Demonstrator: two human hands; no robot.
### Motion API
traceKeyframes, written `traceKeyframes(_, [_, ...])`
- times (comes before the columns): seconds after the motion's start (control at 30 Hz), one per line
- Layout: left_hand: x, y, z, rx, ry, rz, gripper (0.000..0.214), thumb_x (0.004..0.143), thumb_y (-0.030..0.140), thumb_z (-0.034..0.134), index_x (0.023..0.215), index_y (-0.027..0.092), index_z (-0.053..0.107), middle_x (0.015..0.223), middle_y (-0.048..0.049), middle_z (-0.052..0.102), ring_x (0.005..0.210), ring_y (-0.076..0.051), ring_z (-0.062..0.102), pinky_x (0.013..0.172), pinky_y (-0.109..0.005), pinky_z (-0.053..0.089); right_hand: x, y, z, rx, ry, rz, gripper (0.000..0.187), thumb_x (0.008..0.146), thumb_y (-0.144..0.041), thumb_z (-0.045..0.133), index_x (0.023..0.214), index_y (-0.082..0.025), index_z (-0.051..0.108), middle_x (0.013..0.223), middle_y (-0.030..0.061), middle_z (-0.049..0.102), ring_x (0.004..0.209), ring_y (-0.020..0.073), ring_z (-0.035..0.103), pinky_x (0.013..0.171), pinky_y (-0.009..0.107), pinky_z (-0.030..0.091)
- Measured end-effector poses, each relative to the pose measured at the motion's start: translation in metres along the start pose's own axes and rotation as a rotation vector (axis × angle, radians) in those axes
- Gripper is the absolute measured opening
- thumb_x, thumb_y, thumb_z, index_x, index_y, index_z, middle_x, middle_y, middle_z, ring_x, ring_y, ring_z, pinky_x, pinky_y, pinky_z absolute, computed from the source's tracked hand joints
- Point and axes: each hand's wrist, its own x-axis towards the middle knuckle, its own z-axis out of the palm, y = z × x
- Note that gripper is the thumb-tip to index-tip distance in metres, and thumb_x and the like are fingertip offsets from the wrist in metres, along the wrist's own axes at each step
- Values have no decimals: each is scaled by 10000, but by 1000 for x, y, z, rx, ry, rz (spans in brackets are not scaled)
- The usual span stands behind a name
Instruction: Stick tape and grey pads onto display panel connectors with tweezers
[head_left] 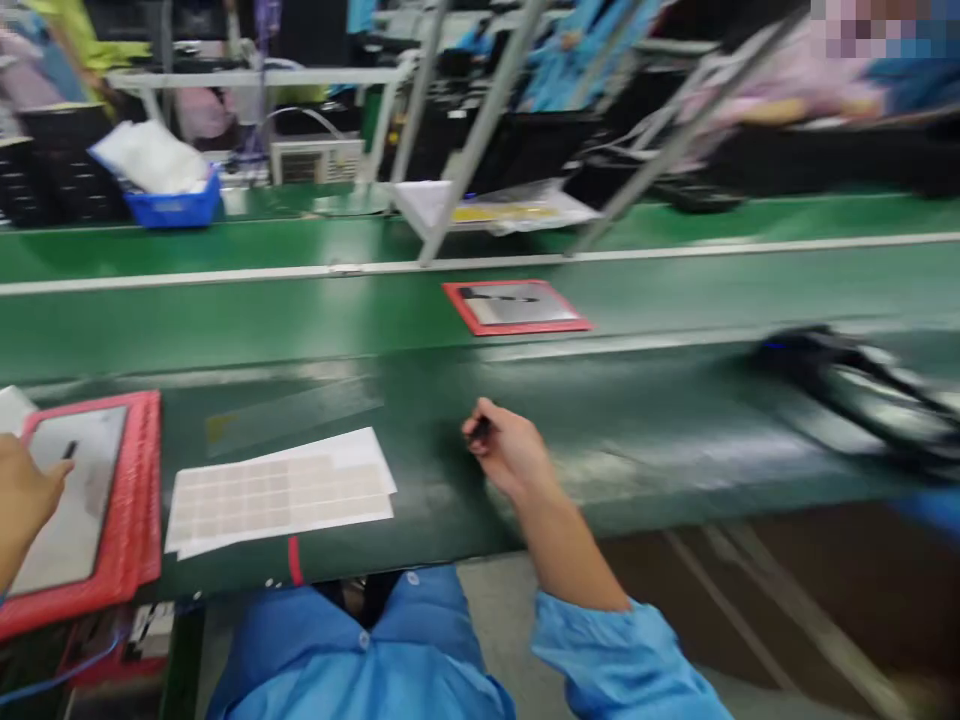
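Note:
My left hand (26, 505) reaches in at the left edge, partly cut off. Its thumb is stretched out over a silver-grey flat panel (71, 500), beside a short black strip on it; the other fingers are mostly out of view. The panel lies in a red bubble-wrap-like sleeve or tray (139, 480), apparently stacked on another. Over the green work surface, my right hand (506, 445) is closed in a pinch on a small black object (480, 430), too blurred to name. Between the hands lie white sheets of pale rectangular labels (277, 495).
Farther back, another panel (517, 305) rests in a red sleeve on the green belt (337, 310). A dark cable-like bundle (840, 370) lies at right. Slanted metal posts (480, 130) rise behind the belt, with a blue bin (176, 205) at left. People sit across.

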Motion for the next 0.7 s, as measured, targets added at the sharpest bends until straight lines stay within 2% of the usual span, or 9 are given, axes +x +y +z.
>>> traceKeyframes(0.07, [23,66,33,130,-196,176,456,890,647,581,797,211,677,936,-159,749,1188,-554,680,994,-715,480,12,-2,2,3,66,-19,525,568,-570,973,695,-193,631,599,59,680,415,97,528,352,168,378])
traceKeyframes(0.13, [47,155,73,123,-480,382,515,922,611,549,1056,179,796,1078,-181,798,1084,-481,732,921,-586,544,18,-6,7,9,125,-47,571,584,-629,954,725,-200,604,605,38,687,420,91,531,361,157,378])
traceKeyframes(0.2, [69,251,118,27,-642,582,433,929,566,568,1060,248,832,1142,-97,830,1059,-368,755,888,-420,550,16,-10,13,14,172,-72,609,602,-705,910,740,-211,580,597,14,677,415,88,523,359,156,371])
traceKeyframes(0.3, [95,386,182,-36,-704,745,340,952,424,561,996,223,832,1132,-95,836,1050,-339,756,854,-351,529,15,-13,19,6,174,-91,650,631,-803,829,736,-210,584,596,25,675,392,93,510,353,179,374])
traceKeyframes(0.4, [117,491,244,-95,-661,841,364,1028,378,512,1070,146,790,1177,-142,799,1125,-344,724,962,-406,532,28,-12,21,-1,135,-90,639,675,-809,786,733,-204,588,602,46,679,395,106,529,361,193,378])
traceKeyframes(0.47, [129,542,282,-148,-645,884,382,1082,439,521,1169,138,740,1251,-132,754,1194,-308,688,1057,-465,522,37,-11,20,3,122,-84,628,709,-804,767,733,-207,575,600,33,663,395,95,513,367,187,364])
traceKeyframes(0.53, [140,577,317,-192,-643,882,393,1075,504,590,1203,150,701,1299,-117,711,1228,-281,659,1107,-497,507,41,-9,18,5,95,-65,622,739,-802,753,727,-208,567,595,25,642,392,90,497,366,187,352])
traceKeyframes(0.63, [152,610,358,-250,-680,810,426,977,566,744,1063,155,674,1208,-107,704,1182,-283,638,1053,-455,503,39,-1,13,6,17,-6,602,782,-790,739,749,-211,579,606,16,624,411,103,501,377,201,366])
traceKeyframes(0.7, [159,625,378,-327,-723,733,508,838,579,889,890,155,615,991,-85,691,1088,-296,619,957,-376,474,35,8,10,-44,37,33,549,815,-744,760,778,-214,621,662,16,642,465,121,540,421,219,416])
